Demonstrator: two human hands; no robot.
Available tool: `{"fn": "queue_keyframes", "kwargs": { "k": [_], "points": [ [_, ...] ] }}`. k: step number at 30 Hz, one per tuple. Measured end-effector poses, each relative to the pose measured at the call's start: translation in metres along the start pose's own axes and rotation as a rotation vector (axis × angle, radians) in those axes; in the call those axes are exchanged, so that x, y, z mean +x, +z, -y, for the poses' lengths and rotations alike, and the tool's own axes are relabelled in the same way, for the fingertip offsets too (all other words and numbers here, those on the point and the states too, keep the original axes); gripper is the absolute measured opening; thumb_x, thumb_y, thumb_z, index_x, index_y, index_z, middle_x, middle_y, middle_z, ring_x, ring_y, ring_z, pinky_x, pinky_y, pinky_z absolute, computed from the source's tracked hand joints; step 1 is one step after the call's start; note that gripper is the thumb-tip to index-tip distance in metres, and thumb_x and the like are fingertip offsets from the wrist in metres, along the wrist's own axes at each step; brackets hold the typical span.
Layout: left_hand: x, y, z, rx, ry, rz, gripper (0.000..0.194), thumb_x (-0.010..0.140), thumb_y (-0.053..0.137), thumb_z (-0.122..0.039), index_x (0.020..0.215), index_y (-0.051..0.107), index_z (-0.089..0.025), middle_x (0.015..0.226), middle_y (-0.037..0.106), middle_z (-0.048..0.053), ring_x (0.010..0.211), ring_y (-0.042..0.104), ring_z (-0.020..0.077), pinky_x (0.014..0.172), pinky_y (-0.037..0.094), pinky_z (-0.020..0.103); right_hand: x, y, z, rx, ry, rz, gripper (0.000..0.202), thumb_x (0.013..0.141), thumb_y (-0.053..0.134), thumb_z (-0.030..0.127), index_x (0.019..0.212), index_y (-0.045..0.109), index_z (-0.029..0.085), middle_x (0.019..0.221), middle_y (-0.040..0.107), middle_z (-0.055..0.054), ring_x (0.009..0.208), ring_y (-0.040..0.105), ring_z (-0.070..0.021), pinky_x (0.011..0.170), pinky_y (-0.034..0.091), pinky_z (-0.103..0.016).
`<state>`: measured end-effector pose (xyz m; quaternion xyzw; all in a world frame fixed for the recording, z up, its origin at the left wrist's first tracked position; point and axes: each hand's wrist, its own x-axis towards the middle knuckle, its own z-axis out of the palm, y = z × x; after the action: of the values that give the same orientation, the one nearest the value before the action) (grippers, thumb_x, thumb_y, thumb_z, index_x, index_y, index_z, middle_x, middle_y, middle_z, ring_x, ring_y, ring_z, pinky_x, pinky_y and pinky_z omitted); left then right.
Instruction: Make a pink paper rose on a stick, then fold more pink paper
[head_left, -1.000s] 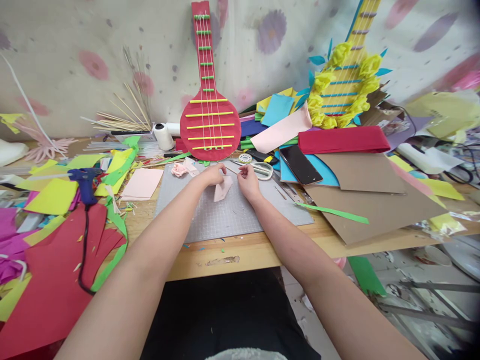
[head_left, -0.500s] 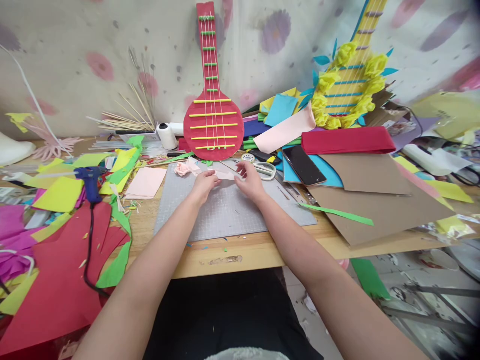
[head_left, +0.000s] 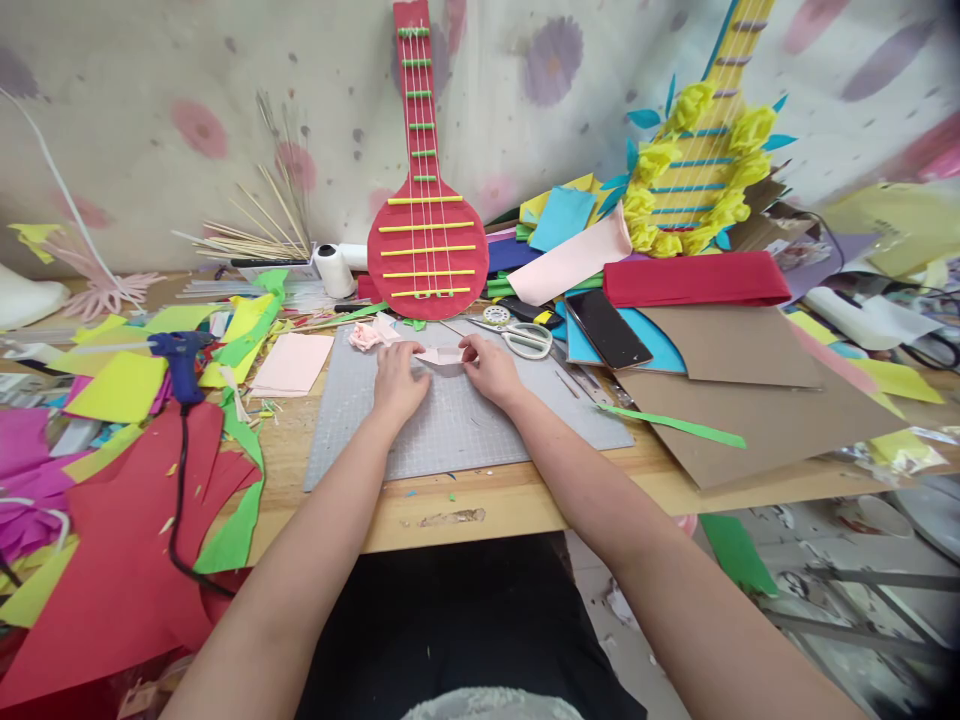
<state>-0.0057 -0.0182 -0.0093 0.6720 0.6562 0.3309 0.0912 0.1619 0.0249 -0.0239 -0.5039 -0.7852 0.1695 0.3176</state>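
Observation:
A small strip of pale pink paper (head_left: pixel 441 356) is stretched between my two hands, above the grey cutting mat (head_left: pixel 442 430). My left hand (head_left: pixel 399 382) pinches its left end, and my right hand (head_left: pixel 489 370) pinches its right end. Just beyond my left hand lies a pink paper rose (head_left: pixel 364 337) on the mat's back left corner. White-handled scissors (head_left: pixel 527 340) rest behind my right hand. A stack of pale pink paper squares (head_left: pixel 292 364) sits left of the mat.
A blue glue gun (head_left: pixel 182 362) with a black cord lies left. Behind the mat stands a red paper instrument (head_left: pixel 427 250). To the right are a black phone (head_left: pixel 611 330), brown cardboard (head_left: pixel 765 425), a green strip (head_left: pixel 675 425) and a yellow flowered instrument (head_left: pixel 694 180).
My left hand has turned, with its back now facing up. Both hands have shifted slightly, and the pink strip between them now looks shorter and bent.

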Motion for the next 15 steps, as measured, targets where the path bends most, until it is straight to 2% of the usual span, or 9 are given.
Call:
{"fn": "queue_keyframes", "kwargs": {
  "k": [3, 7, 10, 15],
  "points": [
    [0.002, 0.001, 0.002, 0.021, 0.043, 0.087, 0.028, 0.071, 0.058, -0.019, 0.098, 0.055, -0.023, 0.104, 0.06, 0.004, 0.104, 0.046, 0.0219, 0.088, 0.041, 0.033, 0.0, -0.002, 0.0, 0.062, 0.001, 0.031, 0.031, 0.07, 0.051, 0.009, 0.097, 0.051, 0.023, 0.079, 0.062, 0.001, 0.075, 0.054, -0.0154, 0.068, 0.038, -0.028],
    [0.005, 0.007, 0.005, 0.063, 0.063, 0.134, 0.012, 0.076, 0.053, -0.02, 0.084, 0.061, -0.023, 0.093, 0.064, 0.003, 0.1, 0.048, 0.0208, 0.084, 0.041, 0.032, 0.0, -0.003, -0.001, 0.08, -0.018, 0.042, 0.033, 0.069, 0.051, 0.007, 0.098, 0.051, 0.022, 0.08, 0.062, 0.001, 0.077, 0.053, -0.0153, 0.07, 0.038, -0.028],
    [0.007, 0.01, 0.007, 0.076, 0.066, 0.131, 0.012, 0.078, 0.052, -0.023, 0.081, 0.063, -0.023, 0.092, 0.065, 0.003, 0.101, 0.048, 0.0204, 0.086, 0.04, 0.031, 0.0, -0.002, -0.002, 0.102, -0.001, 0.037, 0.03, 0.07, 0.053, 0.009, 0.098, 0.051, 0.022, 0.078, 0.062, 0.001, 0.077, 0.052, -0.0151, 0.071, 0.037, -0.028],
    [0.007, 0.012, 0.004, 0.067, -0.014, 0.103, 0.018, 0.08, 0.05, -0.028, 0.089, 0.064, -0.022, 0.093, 0.065, 0.004, 0.099, 0.05, 0.0207, 0.083, 0.041, 0.031, 0.002, 0.002, -0.002, 0.121, 0.085, 0.014, 0.023, 0.073, 0.054, 0.015, 0.094, 0.052, 0.022, 0.075, 0.061, 0.001, 0.075, 0.052, -0.0155, 0.071, 0.037, -0.03]
  ]
}}
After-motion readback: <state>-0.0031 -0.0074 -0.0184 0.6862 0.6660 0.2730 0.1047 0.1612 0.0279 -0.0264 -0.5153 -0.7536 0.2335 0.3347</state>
